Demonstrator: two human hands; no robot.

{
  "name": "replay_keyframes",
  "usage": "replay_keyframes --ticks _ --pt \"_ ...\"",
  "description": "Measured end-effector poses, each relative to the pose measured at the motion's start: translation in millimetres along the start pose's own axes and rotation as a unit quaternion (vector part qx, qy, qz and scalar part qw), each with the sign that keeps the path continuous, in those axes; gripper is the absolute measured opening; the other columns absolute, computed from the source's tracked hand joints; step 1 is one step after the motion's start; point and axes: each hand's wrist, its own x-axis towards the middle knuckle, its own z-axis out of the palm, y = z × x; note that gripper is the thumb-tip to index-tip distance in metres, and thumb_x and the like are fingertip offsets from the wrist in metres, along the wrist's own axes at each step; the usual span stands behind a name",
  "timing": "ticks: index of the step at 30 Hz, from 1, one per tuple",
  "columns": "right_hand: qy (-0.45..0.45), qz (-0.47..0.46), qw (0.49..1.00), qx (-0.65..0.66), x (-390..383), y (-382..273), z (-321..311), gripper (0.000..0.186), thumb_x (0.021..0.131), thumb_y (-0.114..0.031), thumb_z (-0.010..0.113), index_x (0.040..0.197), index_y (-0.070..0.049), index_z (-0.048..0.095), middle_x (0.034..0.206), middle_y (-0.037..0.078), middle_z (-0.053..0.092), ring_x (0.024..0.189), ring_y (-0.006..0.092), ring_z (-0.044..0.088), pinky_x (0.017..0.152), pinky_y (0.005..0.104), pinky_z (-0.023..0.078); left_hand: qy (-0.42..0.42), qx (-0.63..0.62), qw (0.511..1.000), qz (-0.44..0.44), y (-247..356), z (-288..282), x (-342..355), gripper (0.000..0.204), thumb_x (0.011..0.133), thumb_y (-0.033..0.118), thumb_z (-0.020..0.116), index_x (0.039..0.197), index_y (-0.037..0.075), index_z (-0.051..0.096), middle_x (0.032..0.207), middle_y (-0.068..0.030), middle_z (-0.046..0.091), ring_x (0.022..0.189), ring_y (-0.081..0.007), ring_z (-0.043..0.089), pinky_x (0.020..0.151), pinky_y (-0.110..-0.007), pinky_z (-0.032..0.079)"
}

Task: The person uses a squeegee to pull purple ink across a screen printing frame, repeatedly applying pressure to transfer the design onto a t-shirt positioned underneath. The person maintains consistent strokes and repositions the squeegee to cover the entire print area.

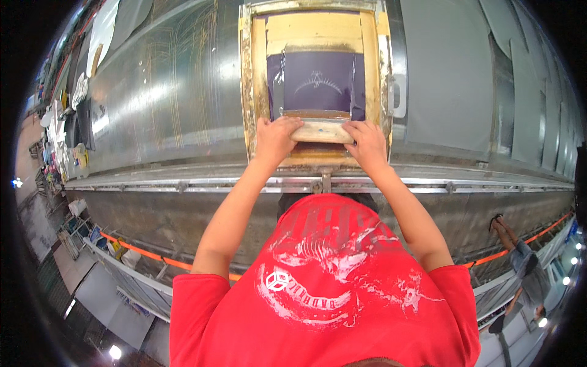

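Note:
A screen-printing frame point(247, 79) lies on the long metal table, its mesh edged with yellowish tape. Dark purple mesh point(319, 67) fills its middle and carries a pale curved design. Across the near part of the mesh rests a squeegee point(321, 131) with a pale wooden handle. My left hand point(276, 138) is wrapped round the handle's left end. At its right end, my right hand point(368, 142) grips it too, fingers curled over the top. The squeegee's blade edge is partly hidden below the handle.
Grey sheets point(446, 73) lie on the table to the right. Bare metal tabletop point(165, 92) shows stains on the left. A metal rail point(416, 185) runs along the near edge. Cloths and clutter point(61, 134) sit far left. Another person point(529, 269) is at the lower right.

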Motion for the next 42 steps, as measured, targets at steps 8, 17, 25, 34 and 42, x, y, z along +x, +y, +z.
replay_keyframes --ticks 8,17,25,34,42 --pt "0.036 -0.080 0.996 0.026 -69 -24 3 0.061 0.061 -0.012 0.083 0.120 -0.013 0.068 0.119 -0.001 0.065 0.102 0.0224 0.058 0.085 0.0414 0.044 0.054 0.070 0.996 0.010 34 14 -93 0.059 0.065 0.010 0.079 0.122 0.022 0.069 0.129 0.0068 0.069 0.120 -0.0150 0.062 0.089 -0.043 0.035" --pt "0.019 -0.153 0.986 0.064 -113 -17 15 0.060 0.063 -0.014 0.081 0.122 -0.013 0.068 0.116 0.000 0.066 0.099 0.0224 0.059 0.085 0.0390 0.044 0.040 0.097 0.994 -0.006 64 13 -142 0.058 0.065 0.009 0.081 0.120 0.025 0.071 0.131 0.0066 0.068 0.121 -0.0126 0.064 0.091 -0.041 0.034" --pt "0.129 -0.191 0.972 0.049 -83 -16 -23 0.064 0.058 -0.018 0.083 0.120 -0.015 0.070 0.111 -0.005 0.067 0.096 0.0183 0.060 0.084 0.0379 0.041 0.167 0.015 0.984 -0.060 99 -44 -107 0.055 0.076 0.016 0.082 0.129 0.015 0.066 0.137 -0.0068 0.064 0.125 -0.0225 0.061 0.102 -0.047 0.036" --pt "0.163 -0.212 0.963 -0.013 -36 -35 -1 0.048 0.070 -0.024 0.080 0.117 -0.018 0.071 0.112 -0.005 0.065 0.102 0.0163 0.058 0.089 0.0390 0.040 0.127 -0.652 0.641 -0.385 112 7 -48 0.037 0.092 0.021 0.073 0.122 0.003 0.061 0.118 -0.0093 0.067 0.104 -0.0187 0.066 0.079 -0.036 0.058" --pt "0.243 -0.145 0.958 0.045 -8 -50 -92 0.056 0.078 -0.031 0.081 0.131 -0.019 0.066 0.139 0.004 0.060 0.122 0.0272 0.057 0.102 0.0423 0.041 0.036 -0.452 0.847 -0.279 45 -51 -37 0.029 0.083 0.007 0.068 0.109 -0.005 0.073 0.091 -0.0066 0.074 0.080 -0.0128 0.068 0.071 -0.028 0.054"
